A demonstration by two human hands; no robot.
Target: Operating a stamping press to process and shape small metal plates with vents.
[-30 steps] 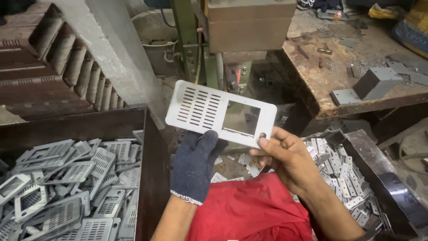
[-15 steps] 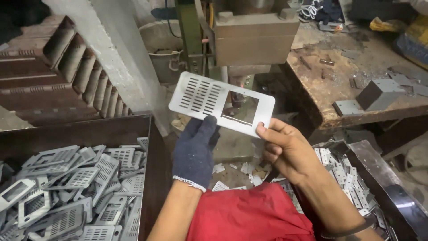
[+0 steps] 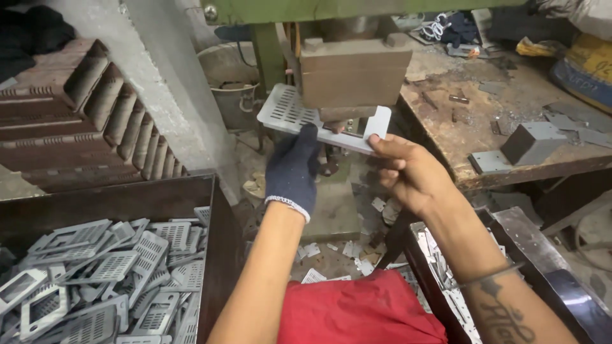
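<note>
A flat grey metal plate (image 3: 285,109) with rows of slots and a rectangular window is held level under the brown block of a press (image 3: 354,73). My left hand (image 3: 294,171), in a dark knit glove, supports the plate from below near its middle. My bare right hand (image 3: 407,173) pinches the plate's right end, thumb on its rounded corner. The press block hides the plate's middle and its window.
A dark bin (image 3: 159,197) at lower left holds several similar slotted plates. Another bin (image 3: 539,248) with small metal offcuts sits at lower right. A worn workbench (image 3: 510,121) with a grey metal block stands right. Scrap pieces litter the floor (image 3: 331,255). Red cloth covers my lap.
Both hands have carried the plate up and forward, from in front of the press to under its block. The grip on the plate stays the same.
</note>
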